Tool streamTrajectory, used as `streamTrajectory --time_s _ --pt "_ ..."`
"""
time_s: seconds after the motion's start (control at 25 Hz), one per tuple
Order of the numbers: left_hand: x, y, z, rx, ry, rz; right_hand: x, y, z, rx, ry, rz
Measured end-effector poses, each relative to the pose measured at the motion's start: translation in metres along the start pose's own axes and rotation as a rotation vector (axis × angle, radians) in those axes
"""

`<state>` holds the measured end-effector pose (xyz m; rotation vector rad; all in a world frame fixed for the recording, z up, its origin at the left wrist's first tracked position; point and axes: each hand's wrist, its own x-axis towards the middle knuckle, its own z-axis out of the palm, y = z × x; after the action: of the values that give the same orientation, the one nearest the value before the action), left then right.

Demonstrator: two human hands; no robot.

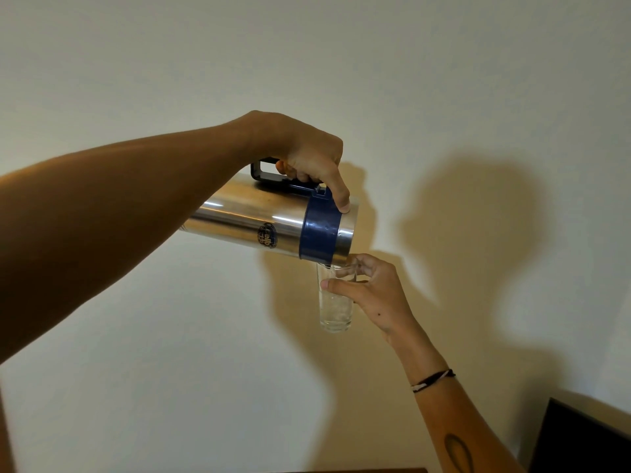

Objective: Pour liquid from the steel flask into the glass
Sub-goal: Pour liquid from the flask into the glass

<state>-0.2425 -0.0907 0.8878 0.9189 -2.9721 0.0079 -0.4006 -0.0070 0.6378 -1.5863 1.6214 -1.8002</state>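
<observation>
A steel flask [246, 220] with a blue collar and dark handle is tipped nearly sideways in mid-air, its mouth over the rim of the glass. My left hand [307, 155] grips the flask's handle from above, thumb resting on the blue collar. A tall clear glass [334, 308] is held upright just below the flask's mouth, with clear liquid inside it. My right hand [372, 288] holds the glass near its rim, fingers wrapped around it. Both are raised in front of a plain wall.
A pale wall [444, 80] fills the background, with shadows of the arms and flask on it. A dark flat object [580, 442] sits at the bottom right corner. A thin strip of brown surface [375, 470] shows at the bottom edge.
</observation>
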Motion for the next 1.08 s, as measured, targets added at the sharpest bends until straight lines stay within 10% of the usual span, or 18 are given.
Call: streamTrajectory --time_s 1.08 --pt "-0.019 -0.055 0.025 -0.248 0.182 0.0 0.007 0.003 0.002 0.023 0.031 0.032"
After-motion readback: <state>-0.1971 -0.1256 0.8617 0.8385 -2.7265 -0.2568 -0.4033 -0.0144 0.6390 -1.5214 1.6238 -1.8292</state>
